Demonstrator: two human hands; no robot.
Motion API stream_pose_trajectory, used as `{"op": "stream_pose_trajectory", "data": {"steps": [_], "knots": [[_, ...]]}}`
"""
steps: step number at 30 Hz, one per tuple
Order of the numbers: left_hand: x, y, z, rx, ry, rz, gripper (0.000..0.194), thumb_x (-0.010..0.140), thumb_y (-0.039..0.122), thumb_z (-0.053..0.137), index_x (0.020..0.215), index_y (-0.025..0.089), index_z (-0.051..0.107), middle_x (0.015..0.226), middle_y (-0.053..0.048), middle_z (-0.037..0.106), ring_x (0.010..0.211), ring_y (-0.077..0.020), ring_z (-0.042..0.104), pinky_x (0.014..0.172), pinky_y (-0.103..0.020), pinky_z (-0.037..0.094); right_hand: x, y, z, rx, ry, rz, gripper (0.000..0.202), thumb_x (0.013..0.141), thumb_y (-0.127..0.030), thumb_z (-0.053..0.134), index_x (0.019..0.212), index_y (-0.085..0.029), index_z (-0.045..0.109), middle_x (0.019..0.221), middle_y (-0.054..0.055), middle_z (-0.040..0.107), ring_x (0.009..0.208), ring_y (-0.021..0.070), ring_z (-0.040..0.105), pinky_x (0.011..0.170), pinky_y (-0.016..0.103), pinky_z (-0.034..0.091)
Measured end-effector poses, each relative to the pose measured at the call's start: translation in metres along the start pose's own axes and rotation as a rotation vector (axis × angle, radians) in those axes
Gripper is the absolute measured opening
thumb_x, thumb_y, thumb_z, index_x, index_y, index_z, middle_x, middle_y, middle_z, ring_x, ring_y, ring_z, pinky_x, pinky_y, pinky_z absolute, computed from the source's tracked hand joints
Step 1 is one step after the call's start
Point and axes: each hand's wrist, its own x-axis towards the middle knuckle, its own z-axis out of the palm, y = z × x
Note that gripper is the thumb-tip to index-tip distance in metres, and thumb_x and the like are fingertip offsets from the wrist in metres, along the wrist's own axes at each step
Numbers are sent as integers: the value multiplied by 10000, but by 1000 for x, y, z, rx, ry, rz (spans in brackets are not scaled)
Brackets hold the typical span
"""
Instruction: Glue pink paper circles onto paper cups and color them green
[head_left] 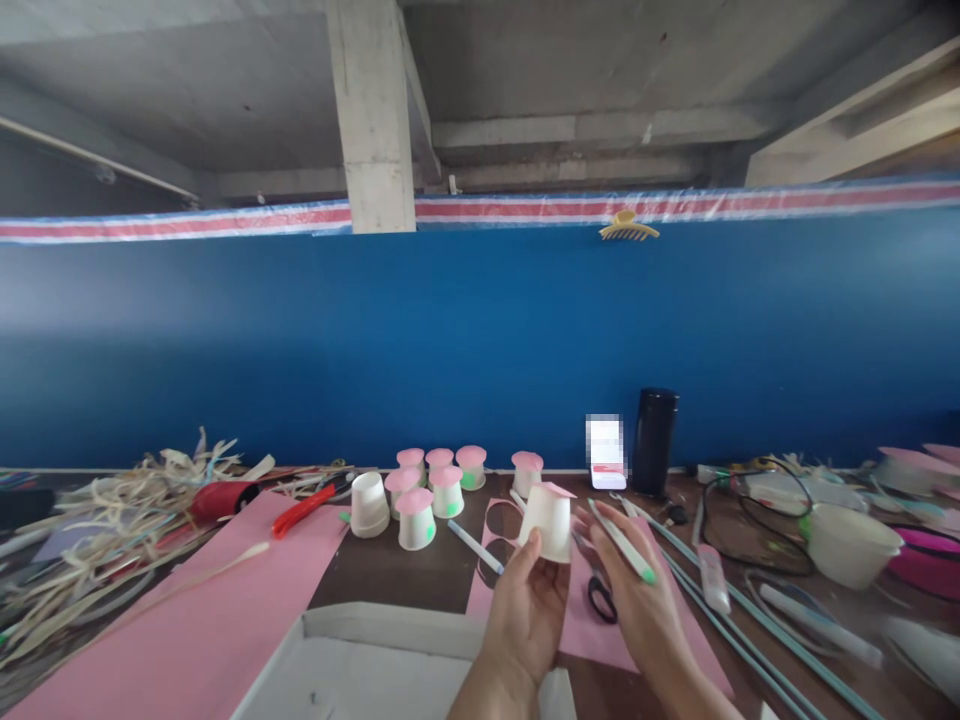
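A white paper cup, upside down with a pink paper piece on top, is held in my left hand, thumb at its front. My right hand, just right of the cup, holds a white marker with a green end. Several upturned cups with pink paper tops stand together left of centre, some with green marks. Beside them is a plain white cup. One more pink-topped cup stands behind the held one. Black-handled scissors lie on pink paper with round cutouts.
A white tray sits at the front. On the left are pink paper, a red strip and tangled pale strips. A phone, black bottle, tubes and a white bowl occupy the right.
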Motion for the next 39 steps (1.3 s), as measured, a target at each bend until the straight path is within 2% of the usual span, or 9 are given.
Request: {"op": "stream_pose_trajectory", "data": {"steps": [3, 7, 10, 13, 18, 24, 32, 39], "knots": [[5, 0, -4, 1, 67, 9, 240, 785, 137, 662, 1013, 94, 602, 1030, -141, 665, 909, -175, 653, 810, -264, 545, -7, -6, -4, -300, 119, -284, 420, 839, -404, 572, 1204, -197, 579, 982, 81, 686, 735, 173, 647, 669, 306, 552], [9, -2, -6, 4, 178, 38, 161, 811, 155, 630, 966, 127, 595, 1008, -119, 662, 887, -162, 656, 746, -232, 551, -17, -15, -5, -527, -4, -644, 314, 851, -260, 568, 1159, -219, 611, 1035, 80, 653, 845, 191, 623, 701, 306, 532], [11, -3, -6, 25, 206, 54, 134, 826, 174, 614, 953, 137, 591, 1014, -124, 654, 884, -167, 659, 731, -234, 554, -19, -18, -5, -587, -63, -759, 257, 845, -188, 570, 1094, -218, 627, 992, 70, 657, 909, 200, 620, 767, 316, 523], [11, -4, -8, 37, 201, 48, 168, 814, 179, 631, 971, 142, 587, 1056, -135, 644, 902, -171, 658, 752, -242, 556, -18, -20, -4, -650, -76, -768, 225, 848, -189, 568, 1064, -210, 628, 980, 61, 665, 910, 190, 628, 799, 304, 514], [13, -5, -13, 38, 161, 39, 205, 813, 193, 636, 1004, 140, 584, 1075, -138, 637, 923, -171, 655, 793, -254, 552, -19, -23, -2, -714, -55, -737, 170, 859, -231, 559, 1010, -212, 635, 914, 39, 680, 824, 167, 645, 738, 264, 516], [12, -5, -15, 21, 148, 31, 174, 829, 186, 613, 993, 136, 584, 1076, -142, 635, 949, -174, 650, 829, -266, 545, -18, -19, 0, -744, -62, -752, 177, 860, -225, 560, 1021, -207, 632, 921, 42, 679, 856, 168, 645, 776, 267, 511], [11, -6, -14, 4, 109, 39, 168, 820, 168, 620, 984, 139, 595, 1072, -136, 643, 945, -176, 649, 820, -267, 550, -17, -17, 2, -775, -62, -758, 170, 863, -242, 557, 1012, -204, 631, 908, 53, 678, 856, 180, 643, 768, 290, 519], [7, -5, -7, 56, 106, 37, 166, 814, 189, 629, 976, 159, 615, 1024, -114, 657, 899, -164, 657, 747, -208, 554, -17, -17, 2, -763, -59, -757, 184, 862, -239, 554, 1025, -209, 635, 913, 53, 679, 832, 178, 650, 754, 291, 523]]}}
